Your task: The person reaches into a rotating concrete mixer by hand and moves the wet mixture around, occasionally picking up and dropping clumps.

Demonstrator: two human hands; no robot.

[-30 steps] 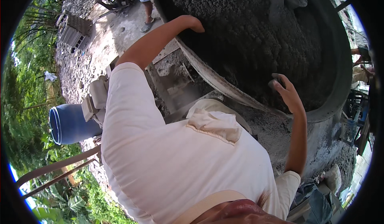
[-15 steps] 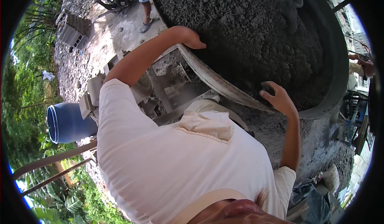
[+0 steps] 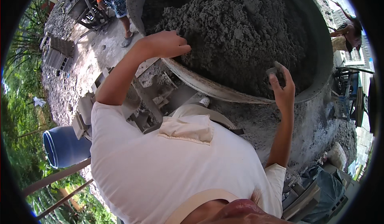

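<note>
My left hand is over the near left rim of a large round mixing pan. Its fingers curl downward with the thumb toward the mix; what they close on, if anything, is hidden. Grey, crumbly concrete mix lies heaped in the pan. Above the near right part of the mix, my right hand is raised, its thumb and fingers curved and apart. A grey patch shows by its fingertips; I cannot tell whether it is mix on the fingers or a small lump.
Machine parts stand below my left arm, near a blue barrel. A person in patterned shorts stands beyond the pan's left side, near stacked blocks. Another person is at the far right. Dark sheeting lies lower right.
The view has shifted, moving the pan leftward. My left hand has gone from stretched out to curled. My right hand has risen, fingers now pointing upward. More of the person at the left shows.
</note>
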